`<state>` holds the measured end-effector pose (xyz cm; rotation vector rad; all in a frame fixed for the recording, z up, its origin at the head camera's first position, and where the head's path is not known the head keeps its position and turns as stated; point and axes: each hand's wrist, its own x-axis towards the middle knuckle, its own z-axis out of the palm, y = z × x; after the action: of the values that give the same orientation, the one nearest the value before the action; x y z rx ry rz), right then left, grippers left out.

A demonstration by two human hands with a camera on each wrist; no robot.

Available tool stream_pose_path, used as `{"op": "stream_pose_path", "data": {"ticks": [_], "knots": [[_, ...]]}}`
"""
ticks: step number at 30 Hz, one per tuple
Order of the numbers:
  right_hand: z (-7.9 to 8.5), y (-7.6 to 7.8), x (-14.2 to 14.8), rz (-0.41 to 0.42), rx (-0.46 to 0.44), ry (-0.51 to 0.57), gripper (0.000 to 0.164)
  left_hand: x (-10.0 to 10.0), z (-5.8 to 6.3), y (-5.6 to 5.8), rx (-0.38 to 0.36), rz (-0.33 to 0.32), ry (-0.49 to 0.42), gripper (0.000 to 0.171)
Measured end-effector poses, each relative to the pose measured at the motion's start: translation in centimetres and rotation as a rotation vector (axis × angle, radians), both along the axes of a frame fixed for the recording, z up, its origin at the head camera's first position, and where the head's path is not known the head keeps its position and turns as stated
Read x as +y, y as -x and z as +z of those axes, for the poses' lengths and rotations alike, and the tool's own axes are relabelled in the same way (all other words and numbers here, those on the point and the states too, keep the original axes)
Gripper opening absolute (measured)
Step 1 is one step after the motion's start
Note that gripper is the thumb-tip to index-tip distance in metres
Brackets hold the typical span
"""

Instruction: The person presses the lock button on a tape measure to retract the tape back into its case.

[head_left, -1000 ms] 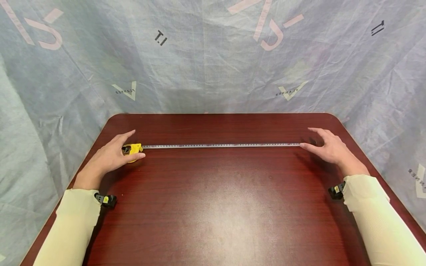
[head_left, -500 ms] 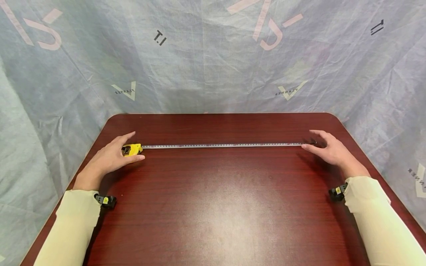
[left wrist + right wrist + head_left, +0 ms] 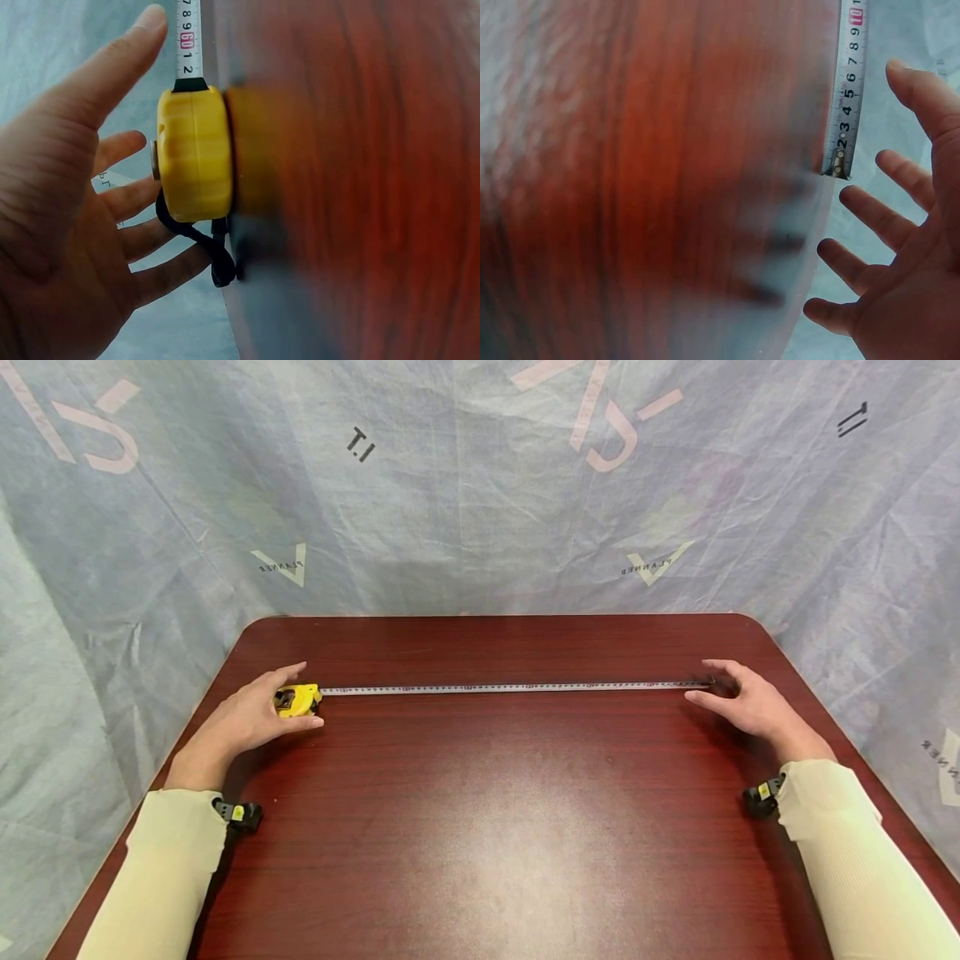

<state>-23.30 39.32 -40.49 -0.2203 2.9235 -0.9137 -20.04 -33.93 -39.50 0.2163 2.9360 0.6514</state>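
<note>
A yellow tape measure (image 3: 300, 700) rests on the table at the left, its metal blade (image 3: 495, 689) pulled out straight to the right across the far part of the tabletop. My left hand (image 3: 251, 710) hovers around the case with thumb and fingers spread. In the left wrist view the fingers stand apart from the case (image 3: 195, 154), and a black wrist strap (image 3: 202, 240) hangs at its rear. On the right, my right hand (image 3: 753, 702) is spread beside the blade's end. Its hook (image 3: 838, 163) shows in the right wrist view, short of the spread fingertips (image 3: 855, 196).
The dark red wooden table (image 3: 480, 793) has rounded far corners. A grey printed cloth (image 3: 465, 510) hangs behind it and on both sides. Small black cameras (image 3: 240, 815) are strapped at both wrists, below cream sleeves.
My right hand has drawn slightly right and nearer me, uncovering more of the blade's end. The left hand's fingers have shifted slightly; the tape measure stays in place.
</note>
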Motion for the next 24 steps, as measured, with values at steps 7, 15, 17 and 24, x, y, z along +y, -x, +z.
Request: {"op": "stream_pose_path", "data": {"ticks": [7,15,17,24], "knots": [[-0.32,-0.17,0.17,-0.02,0.01,-0.012,0.078,-0.16,-0.13,0.21,-0.011,-0.006,0.018,0.114],[-0.6,-0.08,0.43,-0.026,0.011,-0.027,0.076,-0.35,-0.2,0.37,0.011,-0.038,0.045,0.106],[-0.61,-0.07,0.52,-0.025,0.007,-0.031,0.076,-0.4,-0.2,0.38,0.016,-0.045,0.052,0.104],[-0.76,0.1,0.71,-0.021,0.028,-0.037,0.071,-0.64,-0.3,0.4,0.029,-0.06,0.066,0.097]]}}
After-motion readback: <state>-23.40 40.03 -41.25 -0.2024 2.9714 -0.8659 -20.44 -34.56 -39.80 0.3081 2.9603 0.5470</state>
